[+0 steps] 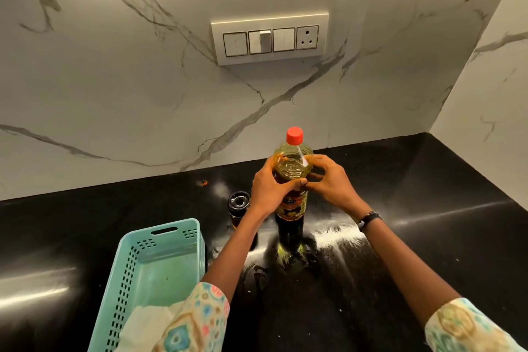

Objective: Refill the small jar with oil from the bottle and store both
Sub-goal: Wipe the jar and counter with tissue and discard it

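In the head view, the oil bottle (pixel 292 177) is held upright on the black tabletop (pixel 428 237), its red cap (pixel 294 135) screwed on. The left hand (pixel 270 187) is wrapped around its shoulder, fingers curled; the right hand (pixel 331 181) is cupped against the other side, probably to steady it. The small jar (pixel 239 204) stands just left of the left hand, lidded. A basket (pixel 160 240) is set nearer, likely for storage.

Small jar (pixel 239 206) half hidden behind left forearm; bottle (pixel 292 171) label unreadable.
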`<state>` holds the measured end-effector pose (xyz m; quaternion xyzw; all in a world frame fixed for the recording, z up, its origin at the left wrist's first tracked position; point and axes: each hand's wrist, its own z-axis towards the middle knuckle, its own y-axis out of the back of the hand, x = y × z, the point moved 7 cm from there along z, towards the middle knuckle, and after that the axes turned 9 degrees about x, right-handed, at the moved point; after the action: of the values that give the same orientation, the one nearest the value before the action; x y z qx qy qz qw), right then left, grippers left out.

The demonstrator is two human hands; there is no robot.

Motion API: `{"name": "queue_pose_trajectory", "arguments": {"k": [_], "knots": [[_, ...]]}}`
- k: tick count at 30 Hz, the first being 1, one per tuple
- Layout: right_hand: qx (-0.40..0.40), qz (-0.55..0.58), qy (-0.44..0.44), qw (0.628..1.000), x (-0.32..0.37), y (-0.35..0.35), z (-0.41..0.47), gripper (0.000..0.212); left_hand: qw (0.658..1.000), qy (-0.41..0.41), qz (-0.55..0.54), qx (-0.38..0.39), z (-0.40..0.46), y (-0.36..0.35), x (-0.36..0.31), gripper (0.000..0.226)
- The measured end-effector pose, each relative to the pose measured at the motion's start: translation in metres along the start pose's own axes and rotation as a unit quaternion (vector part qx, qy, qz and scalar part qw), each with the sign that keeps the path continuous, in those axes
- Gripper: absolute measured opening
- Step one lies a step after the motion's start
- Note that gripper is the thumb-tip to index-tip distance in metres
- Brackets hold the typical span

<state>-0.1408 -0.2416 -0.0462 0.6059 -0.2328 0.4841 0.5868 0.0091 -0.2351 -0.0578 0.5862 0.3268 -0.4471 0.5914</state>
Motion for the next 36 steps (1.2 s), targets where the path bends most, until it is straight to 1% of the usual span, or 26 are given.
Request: {"name": "queue_pose_trajectory", "arguments": {"k": [8, 12, 15, 17, 19, 21, 24, 26, 28, 30, 33, 36], "knots": [[0.024, 0.033, 0.009, 0.999, -0.014, -0.004, -0.003, 0.056, 1.0, 0.002, 0.006, -0.019, -0.005, -0.006, 0.011, 0.076], [0.027, 0.067, 0.01, 0.997, -0.014, -0.005, -0.009, 0.059, 1.0, 0.008, -0.01, 0.004, -0.008, -0.008, 0.009, 0.079], [0.001, 0.128, -0.005, 0.992, -0.019, -0.003, -0.02, 0.056, 0.999, 0.009, -0.023, 0.03, -0.016, -0.008, 0.011, 0.084], [-0.039, 0.159, -0.027, 0.986, -0.025, 0.002, -0.033, 0.049, 0.999, 0.02, -0.043, 0.013, -0.028, -0.006, 0.016, 0.088], [-0.077, 0.178, -0.045, 0.98, -0.03, 0.007, -0.05, 0.038, 0.996, 0.037, -0.071, -0.03, -0.047, -0.001, 0.022, 0.085], [-0.099, 0.219, -0.056, 0.969, -0.034, 0.008, -0.069, 0.029, 0.994, 0.035, -0.084, -0.066, -0.074, 0.001, 0.026, 0.074], [-0.112, 0.269, -0.079, 0.953, -0.041, 0.004, -0.099, 0.021, 0.994, 0.029, -0.08, -0.062, -0.128, -0.007, 0.029, 0.058], [-0.109, 0.272, -0.095, 0.952, -0.043, -0.001, -0.122, 0.016, 0.995, 0.036, -0.075, -0.055, -0.167, -0.014, 0.037, 0.049], [-0.101, 0.249, -0.108, 0.957, -0.044, -0.008, -0.148, 0.012, 0.994, 0.06, -0.066, -0.058, -0.207, -0.02, 0.053, 0.045], [-0.09, 0.234, -0.121, 0.96, -0.048, -0.016, -0.176, 0.009, 0.992, 0.085, -0.053, -0.073, -0.244, -0.021, 0.07, 0.042], [-0.058, 0.224, -0.141, 0.963, -0.056, -0.03, -0.21, 0.013, 0.988, 0.105, -0.045, -0.103, -0.285, -0.018, 0.089, 0.038], [-0.043, 0.234, -0.164, 0.957, -0.066, -0.042, -0.234, 0.01, 0.984, 0.109, -0.041, -0.132, -0.31, -0.014, 0.095, 0.036]]}}
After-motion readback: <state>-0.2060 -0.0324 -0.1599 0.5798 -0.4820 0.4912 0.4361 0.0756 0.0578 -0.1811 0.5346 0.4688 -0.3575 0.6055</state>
